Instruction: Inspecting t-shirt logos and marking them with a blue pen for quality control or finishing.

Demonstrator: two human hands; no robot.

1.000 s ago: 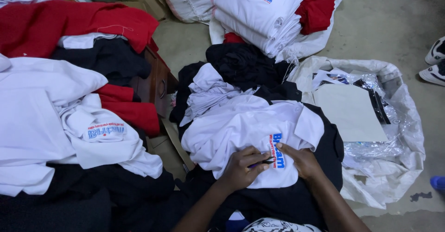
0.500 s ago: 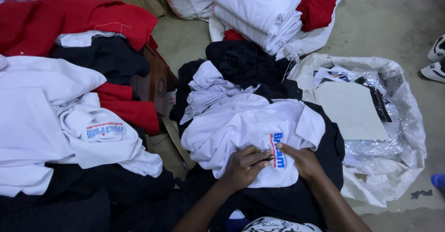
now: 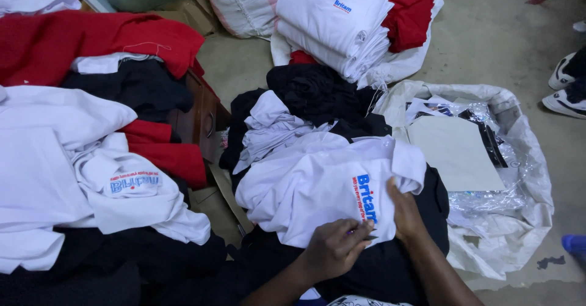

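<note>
A white shirt with a blue and red print lies spread on a heap of black garments in front of me. My left hand rests on the shirt's near edge, just below the print, with its fingers closed around a small thin tool. My right hand pinches the shirt fabric right beside the print. A crumpled white garment lies just beyond the shirt.
White, red and black clothes are piled on the left over a wooden drawer unit. A folded white stack and red cloth lie at the back. A white sack with flat plastic packets sits on the right. Another person's shoes are at the far right.
My left hand has slid slightly toward me along the shirt's edge. My right hand stays by the print, gathering the fabric a little.
</note>
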